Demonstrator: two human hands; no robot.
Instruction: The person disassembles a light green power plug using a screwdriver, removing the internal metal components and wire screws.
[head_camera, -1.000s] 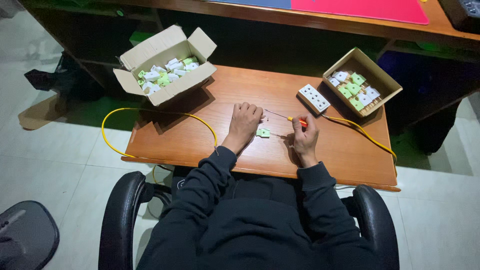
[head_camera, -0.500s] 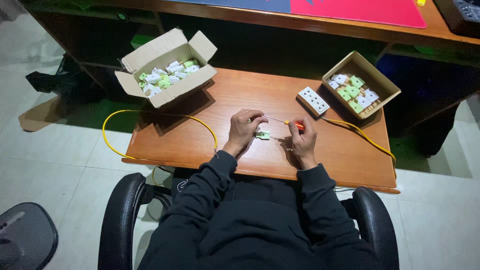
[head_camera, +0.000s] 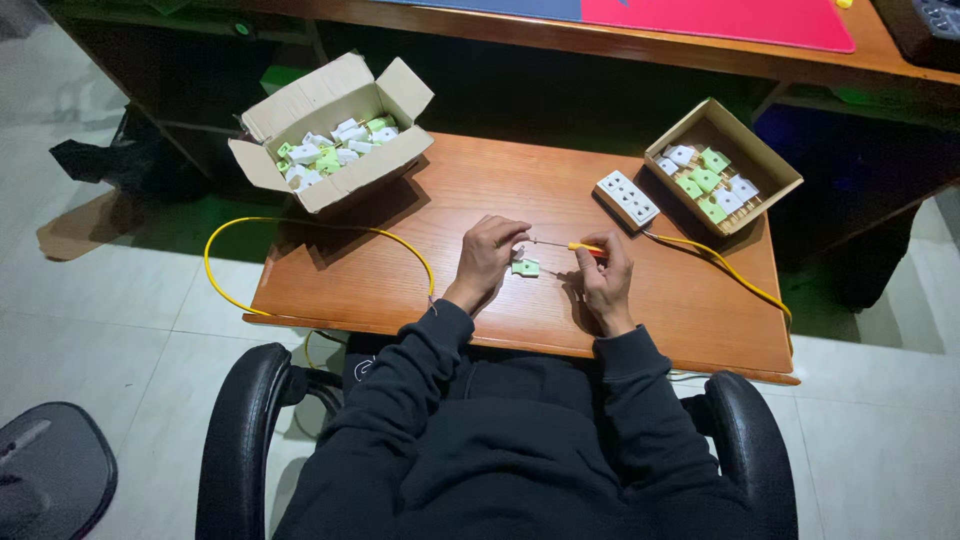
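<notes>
Item 1: small wooden desk with an orange-brown top (head_camera: 400, 290), seen from above; I am seated at it in a black armchair (head_camera: 240, 440).

Item 2: my left hand (head_camera: 488, 258), fingers curled over the desk centre. Fingertips sit at the tip end of the tool's thin metal shaft; I cannot tell whether they pinch a small part there.

Item 3: my right hand (head_camera: 603, 280), closed around a slim screwdriver with an orange handle (head_camera: 585, 248), the shaft pointing left toward the left hand.

Item 4: small pale green and white plastic plug piece (head_camera: 524, 267), lying on the desk between the two hands, just beside the left fingers, under the shaft.

Item 5: open cardboard box with flaps up (head_camera: 400, 155), far left corner of the desk, filled with white and green plug pieces.

Item 6: shallower open cardboard tray (head_camera: 775, 170), far right corner, holding green and white pieces in rows.

Item 7: white multi-hole socket strip (head_camera: 627, 198), just beside the tray, well apart from the hands.

Item 8: yellow cable (head_camera: 300, 224), looping off the left desk edge and running from the strip off the right.
</notes>
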